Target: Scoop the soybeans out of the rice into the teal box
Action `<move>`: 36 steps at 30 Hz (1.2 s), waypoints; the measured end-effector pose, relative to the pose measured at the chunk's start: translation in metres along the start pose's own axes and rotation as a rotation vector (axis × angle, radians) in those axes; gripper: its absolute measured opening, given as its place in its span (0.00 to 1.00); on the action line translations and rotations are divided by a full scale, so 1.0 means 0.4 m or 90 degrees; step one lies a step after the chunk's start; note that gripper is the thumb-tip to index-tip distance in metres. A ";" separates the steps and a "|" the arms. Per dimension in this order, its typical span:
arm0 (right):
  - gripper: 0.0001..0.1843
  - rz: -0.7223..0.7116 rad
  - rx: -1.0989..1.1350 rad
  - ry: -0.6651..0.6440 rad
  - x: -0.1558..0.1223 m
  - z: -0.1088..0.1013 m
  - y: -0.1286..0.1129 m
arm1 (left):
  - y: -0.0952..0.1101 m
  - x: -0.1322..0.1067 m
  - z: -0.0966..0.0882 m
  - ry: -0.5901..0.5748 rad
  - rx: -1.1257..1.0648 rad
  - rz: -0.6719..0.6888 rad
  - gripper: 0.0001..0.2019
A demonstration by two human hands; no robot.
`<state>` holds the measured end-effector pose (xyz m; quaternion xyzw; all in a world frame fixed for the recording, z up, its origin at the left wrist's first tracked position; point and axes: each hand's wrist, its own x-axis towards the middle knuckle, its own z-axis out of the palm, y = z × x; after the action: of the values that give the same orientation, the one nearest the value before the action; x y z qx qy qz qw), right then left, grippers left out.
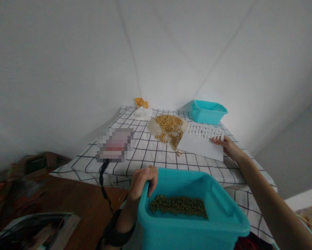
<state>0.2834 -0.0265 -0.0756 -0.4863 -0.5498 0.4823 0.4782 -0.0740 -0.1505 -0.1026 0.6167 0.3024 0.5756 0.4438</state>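
Note:
My left hand point(143, 180) is closed over the left rim of a teal plastic bin point(192, 229), held just in front of the table edge. Small dark green beans point(178, 205) cover part of its bottom. My right hand point(227, 146) grips the right end of a white board point(201, 144) with a row of slots along its top edge. The board's left end touches a heap of yellow beans point(168, 122), which lies with whitish grains point(155, 127) on the checked cloth. Some yellow beans are scattered toward the table's front.
A second teal bin point(209, 111) stands at the back right of the table point(142, 156). At the back left are a white cloth or bag point(142, 113) and an orange item point(141, 102). A blurred pinkish object point(116, 144) with a black cord point(103, 187) lies left.

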 end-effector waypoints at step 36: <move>0.20 0.038 -0.043 -0.136 -0.018 0.012 0.005 | 0.000 -0.001 -0.003 -0.012 0.031 0.003 0.31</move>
<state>0.2792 -0.0340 -0.0782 -0.4640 -0.5991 0.5264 0.3856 -0.0752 -0.1505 -0.1028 0.6334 0.3104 0.5634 0.4300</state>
